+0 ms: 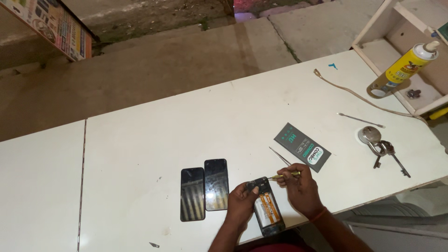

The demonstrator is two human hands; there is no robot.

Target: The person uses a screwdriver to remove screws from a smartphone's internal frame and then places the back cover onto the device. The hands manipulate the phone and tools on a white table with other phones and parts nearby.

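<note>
While both hands work the opened phone (268,210), two black screens (204,189) lie beside.

The person has two bare arms with no sleeves showing, a left hand (241,198) and a right hand (301,184) with no rings or gloves, and a thin orange-red band (318,214) around the right wrist.

Two dark phone screens (204,187) near the table's front edge, grey packet (302,146), padlock with keys (380,147), spray can (405,68) at far right corner
</note>
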